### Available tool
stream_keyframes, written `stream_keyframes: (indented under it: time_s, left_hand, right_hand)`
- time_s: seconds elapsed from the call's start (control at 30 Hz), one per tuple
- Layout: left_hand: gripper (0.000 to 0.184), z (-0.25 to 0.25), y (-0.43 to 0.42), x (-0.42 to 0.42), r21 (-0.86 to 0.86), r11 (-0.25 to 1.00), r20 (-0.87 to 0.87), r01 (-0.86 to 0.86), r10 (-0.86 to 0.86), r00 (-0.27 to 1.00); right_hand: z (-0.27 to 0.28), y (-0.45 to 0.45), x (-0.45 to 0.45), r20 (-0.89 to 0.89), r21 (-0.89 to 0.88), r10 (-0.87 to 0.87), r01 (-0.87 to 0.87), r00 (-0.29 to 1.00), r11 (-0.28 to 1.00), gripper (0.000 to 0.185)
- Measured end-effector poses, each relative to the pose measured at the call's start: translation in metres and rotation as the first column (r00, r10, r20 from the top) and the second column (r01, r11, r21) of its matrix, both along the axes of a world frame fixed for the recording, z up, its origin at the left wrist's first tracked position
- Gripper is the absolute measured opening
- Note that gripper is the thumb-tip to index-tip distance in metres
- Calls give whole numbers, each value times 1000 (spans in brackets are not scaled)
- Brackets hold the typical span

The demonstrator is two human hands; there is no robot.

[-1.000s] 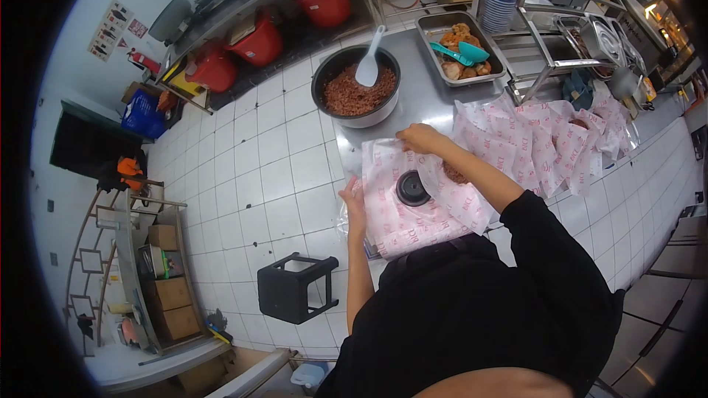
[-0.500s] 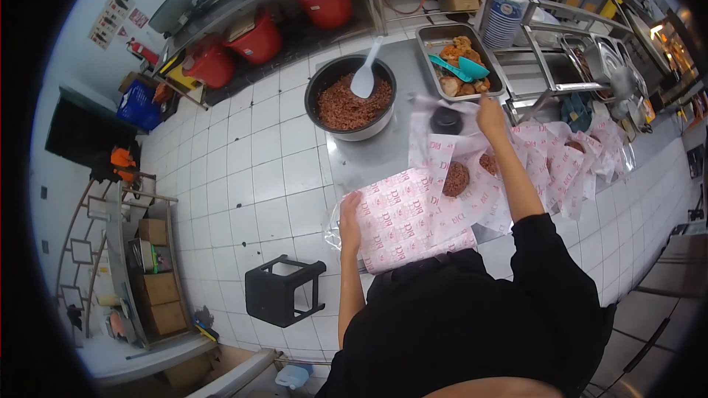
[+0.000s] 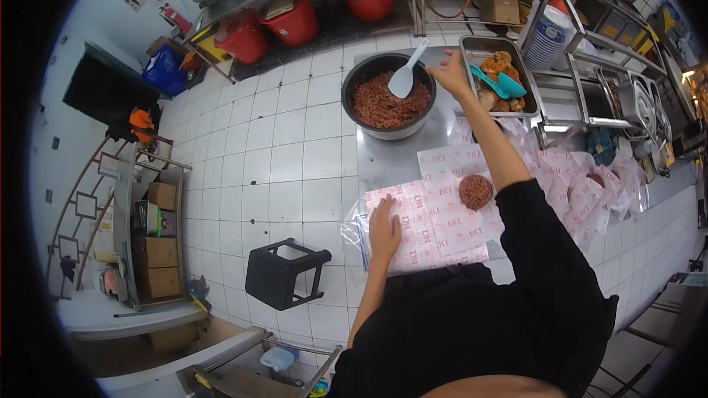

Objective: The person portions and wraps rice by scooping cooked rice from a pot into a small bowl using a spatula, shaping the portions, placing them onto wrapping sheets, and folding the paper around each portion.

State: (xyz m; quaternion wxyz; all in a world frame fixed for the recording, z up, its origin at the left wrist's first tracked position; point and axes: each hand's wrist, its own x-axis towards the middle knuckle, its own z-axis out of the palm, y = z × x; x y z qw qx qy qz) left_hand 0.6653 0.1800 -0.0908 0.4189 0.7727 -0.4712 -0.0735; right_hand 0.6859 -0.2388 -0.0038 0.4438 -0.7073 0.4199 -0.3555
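Note:
My left hand (image 3: 384, 230) lies with its fingers apart on a stack of printed paper sheets (image 3: 413, 247). My right hand (image 3: 448, 72) is raised between the rice pot and the metal tray, fingers spread and nothing in them. Reddish-brown rice fills the round pot (image 3: 391, 133), and a white paddle (image 3: 405, 77) leans in it. A round rice patty (image 3: 476, 191) sits on a printed sheet under my right forearm. Fried pieces (image 3: 501, 65) and a teal utensil (image 3: 509, 86) are in the metal tray (image 3: 535, 109). The black round object is mostly hidden behind my right forearm.
More wrapping papers (image 3: 579, 191) overlap to the right. A stack of cups (image 3: 549, 35) stands by the metal rack (image 3: 579, 51). On the tiled floor at left is a black stool (image 3: 287, 276). Red bins (image 3: 291, 22) stand under the far counter.
My right hand has moved from the papers at right to beside the pot. My left hand has shifted from the stack's edge onto its top. The view has turned, and the patty now shows on a flat sheet.

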Motion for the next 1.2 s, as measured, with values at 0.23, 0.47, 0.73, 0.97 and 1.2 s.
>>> stream_keyframes:
  time_s: [0.23, 0.47, 0.73, 0.97, 1.2]
  left_hand:
    - [35, 20, -14, 1, 117, 991, -107, -66, 79, 991]
    - [22, 119, -138, 23, -170, 977, 213, -129, 164, 963]
    - [15, 114, -181, 51, -47, 990, 205, -130, 137, 969]
    - [24, 114, -162, 51, -47, 999, 245, -6, 18, 969]
    - [25, 120, -145, 59, 9, 1000, 85, 30, -30, 996]
  right_hand:
    - [28, 8, -27, -46, -154, -13, 6, 999, 988, 71]
    - [-15, 60, -184, -574, -68, -131, 112, 808, 991, 117]
    - [-45, 63, -153, -659, -214, -313, 228, 684, 950, 123]
    - [2, 65, -178, -622, -166, -163, 75, 766, 983, 116]
    - [65, 89, -184, -128, -235, -120, 87, 984, 968, 98]
